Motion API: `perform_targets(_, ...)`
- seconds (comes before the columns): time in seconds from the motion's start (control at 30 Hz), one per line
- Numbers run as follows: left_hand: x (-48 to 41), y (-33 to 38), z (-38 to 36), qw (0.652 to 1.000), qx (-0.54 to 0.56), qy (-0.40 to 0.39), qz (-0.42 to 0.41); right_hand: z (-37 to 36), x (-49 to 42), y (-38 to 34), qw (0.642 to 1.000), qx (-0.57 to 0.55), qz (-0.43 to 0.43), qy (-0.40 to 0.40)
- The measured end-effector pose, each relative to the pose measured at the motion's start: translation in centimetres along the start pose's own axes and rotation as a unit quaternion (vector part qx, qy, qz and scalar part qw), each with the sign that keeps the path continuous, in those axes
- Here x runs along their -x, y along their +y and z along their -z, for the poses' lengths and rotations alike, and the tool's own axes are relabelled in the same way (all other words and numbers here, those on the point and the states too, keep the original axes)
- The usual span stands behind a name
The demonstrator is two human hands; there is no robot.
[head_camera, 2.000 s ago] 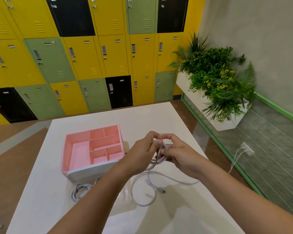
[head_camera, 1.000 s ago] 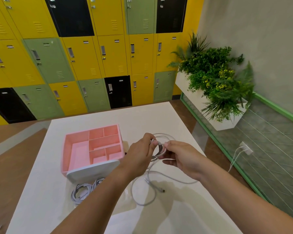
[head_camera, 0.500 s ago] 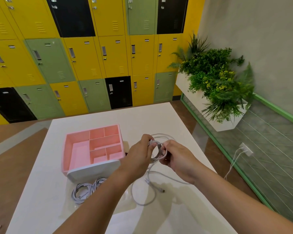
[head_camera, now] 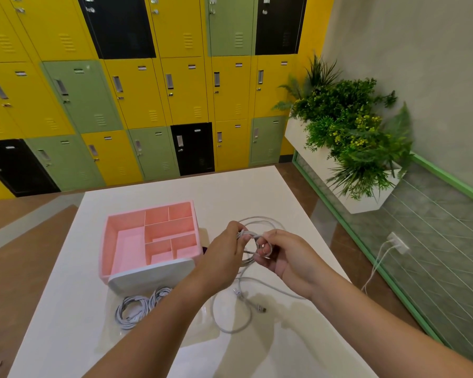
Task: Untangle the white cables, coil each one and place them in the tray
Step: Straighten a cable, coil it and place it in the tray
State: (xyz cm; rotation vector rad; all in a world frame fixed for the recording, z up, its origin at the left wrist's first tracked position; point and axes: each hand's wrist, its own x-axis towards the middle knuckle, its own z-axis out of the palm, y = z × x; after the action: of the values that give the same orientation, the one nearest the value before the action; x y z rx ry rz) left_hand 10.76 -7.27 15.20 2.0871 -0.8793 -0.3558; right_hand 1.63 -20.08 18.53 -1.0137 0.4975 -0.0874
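Table (head_camera: 257, 192): glossy white, reflective. Tray (head_camera: 105, 249): matt pink plastic, white front. Cables (head_camera: 133, 311): smooth pale sheath. Lockers (head_camera: 137, 91): painted metal

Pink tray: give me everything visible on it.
The pink tray looks like rigid plastic: one large compartment on its left, several smaller ones on its right, all empty. Its near outer wall looks white. It sits flat on the white table, left of the left hand, untouched by it. Two coiled white cables lie on the table by its near wall; contact unclear.
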Motion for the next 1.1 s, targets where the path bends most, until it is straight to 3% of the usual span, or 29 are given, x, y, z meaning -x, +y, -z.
perform_targets(0.07,0.1,0.2,0.0,1.0,-0.023,0.006,-0.011,0.0,-0.2,-0.1,0.999,0.027,-0.015,0.017)
perform_targets(0.13,0.2,0.0,0.0,0.999,-0.04,0.005,-0.008,-0.1,-0.2,-0.4,0.99,0.133,-0.022,0.027)
perform_targets(0.3,0.3,-0.3,0.1,0.99,-0.131,0.023,-0.041,0.1,-0.2,-1.5,0.93,0.368,-0.001,0.009)
perform_targets(0.4,0.1,-0.3,0.3,0.984,-0.164,0.031,-0.056,0.4,-0.2,-2.0,0.906,0.423,0.012,-0.01)
perform_targets(0.6,0.3,0.0,0.6,0.999,-0.041,0.011,-0.012,1.3,-0.6,-2.5,0.8,0.575,0.17,0.027)
perform_targets(0.73,0.2,0.4,0.6,0.998,0.053,0.031,0.011,2.2,-0.8,-1.4,0.823,0.501,0.262,0.06)
perform_targets(0.9,0.0,1.9,0.5,0.985,0.158,0.06,0.037,2.8,-0.6,0.1,0.728,0.532,0.419,0.109)
perform_targets(1.0,-0.1,3.0,0.0,0.967,0.233,0.089,0.057,2.6,-0.4,1.0,0.744,0.509,0.42,0.104)
perform_targets(1.1,-0.1,3.6,-0.6,0.95,0.283,0.108,0.073,1.5,0.4,1.4,0.839,0.42,0.333,0.092)
